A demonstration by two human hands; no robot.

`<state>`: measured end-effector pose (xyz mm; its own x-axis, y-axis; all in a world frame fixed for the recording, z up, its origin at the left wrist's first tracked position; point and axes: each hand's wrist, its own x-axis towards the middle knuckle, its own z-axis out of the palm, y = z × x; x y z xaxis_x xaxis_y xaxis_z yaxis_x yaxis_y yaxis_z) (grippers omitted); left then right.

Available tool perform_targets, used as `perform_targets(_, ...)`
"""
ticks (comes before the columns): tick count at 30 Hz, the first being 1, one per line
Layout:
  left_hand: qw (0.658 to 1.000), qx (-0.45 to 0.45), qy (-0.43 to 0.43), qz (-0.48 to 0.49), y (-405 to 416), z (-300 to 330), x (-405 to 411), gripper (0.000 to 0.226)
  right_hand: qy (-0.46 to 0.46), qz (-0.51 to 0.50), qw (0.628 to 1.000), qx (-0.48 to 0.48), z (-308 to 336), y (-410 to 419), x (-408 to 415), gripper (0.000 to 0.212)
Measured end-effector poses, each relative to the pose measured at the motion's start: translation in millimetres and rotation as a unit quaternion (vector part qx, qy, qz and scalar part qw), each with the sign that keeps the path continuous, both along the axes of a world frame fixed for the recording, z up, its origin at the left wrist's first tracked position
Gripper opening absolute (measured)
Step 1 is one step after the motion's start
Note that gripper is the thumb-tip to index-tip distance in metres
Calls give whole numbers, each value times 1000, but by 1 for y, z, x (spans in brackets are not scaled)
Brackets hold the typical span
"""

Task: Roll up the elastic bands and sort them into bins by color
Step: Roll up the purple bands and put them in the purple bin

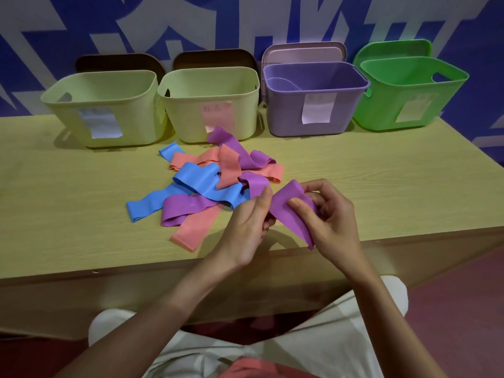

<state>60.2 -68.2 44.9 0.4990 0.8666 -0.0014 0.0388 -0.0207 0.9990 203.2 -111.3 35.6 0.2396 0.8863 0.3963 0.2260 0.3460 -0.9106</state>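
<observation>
A purple elastic band (286,207) hangs between both hands above the table's front edge. My left hand (246,227) pinches its left part and my right hand (331,216) grips its right part, thumb on top; a loose end droops below. A heap of blue, salmon and purple bands (210,181) lies in the middle of the table (68,200). Along the back stand two pale yellow bins (103,107) (210,103), a purple bin (313,99) and a green bin (409,94), each with a paper label.
Lids lean against the blue-and-white wall behind the bins. The table's front edge runs just under my hands, with my lap in light trousers below it. Bare tabletop shows left and right of the heap.
</observation>
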Motion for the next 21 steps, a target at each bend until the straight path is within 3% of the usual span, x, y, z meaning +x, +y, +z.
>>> perform_targets(3,996,80,27,-6,-3,-5,-2,36,4,2,1000,-4,-1,0,0,16)
perform_targets(5,996,78,31,-8,-3,-5,-2,34,1,0,1000,-8,-2,1,2,20)
perform_targets(12,982,-151,-100,-47,1,3,-5,45,-22,74,997,8,-3,-1,12,45)
perform_targets(14,973,-190,-110,-77,1,3,-6,44,-57,88,994,6,-3,0,14,41)
perform_targets(17,970,-213,-82,-80,1,3,-7,47,-62,87,994,6,-4,2,13,29)
perform_targets(21,988,-143,33,-46,2,6,-4,53,-47,73,996,-10,-9,1,10,21)
